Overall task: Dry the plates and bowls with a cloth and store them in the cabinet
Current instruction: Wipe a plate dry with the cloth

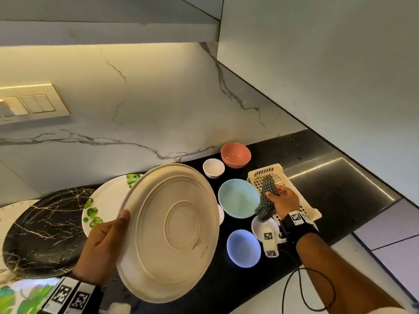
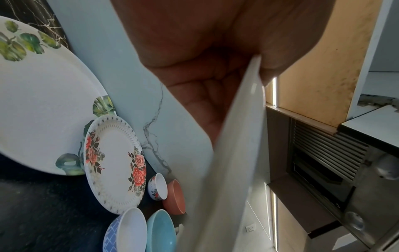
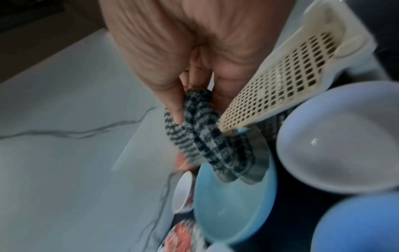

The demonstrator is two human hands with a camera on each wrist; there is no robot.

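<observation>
My left hand [image 1: 102,243] grips the rim of a large cream plate [image 1: 170,230], held tilted above the black counter with its underside towards me; in the left wrist view the cream plate [image 2: 228,170] shows edge-on under the palm. My right hand [image 1: 282,201] pinches a dark checked cloth [image 1: 266,200] over the cream plastic basket [image 1: 292,186]; the right wrist view shows the checked cloth [image 3: 207,141] hanging bunched from the fingers [image 3: 175,109] above the light blue bowl [image 3: 233,204].
On the black counter [image 1: 283,146] stand a light blue bowl [image 1: 238,198], a pink bowl [image 1: 235,155], a small white bowl [image 1: 213,168], a blue-rimmed bowl [image 1: 243,248] and a white dish [image 1: 260,227]. A leaf-print plate [image 1: 106,200] and a black marbled plate [image 1: 45,232] lie left. A rose-print plate [image 2: 114,163] lies beside them.
</observation>
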